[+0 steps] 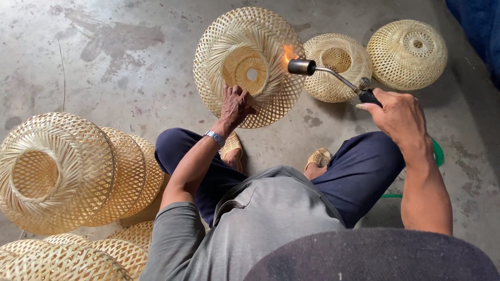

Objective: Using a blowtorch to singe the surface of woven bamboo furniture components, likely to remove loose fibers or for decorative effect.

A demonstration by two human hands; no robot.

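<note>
Woven bamboo shade (250, 65) — left hand (235, 106) grips its lower rim; right hand (398, 117) grips a lit torch (333, 75) beside it.

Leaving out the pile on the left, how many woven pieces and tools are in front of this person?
Woven bamboo shades: 3, one gripped by the left hand, two on the floor
Gas torch: 1, lit, in the right hand
Total: 4

Stained grey concrete floor (130, 67)
</note>
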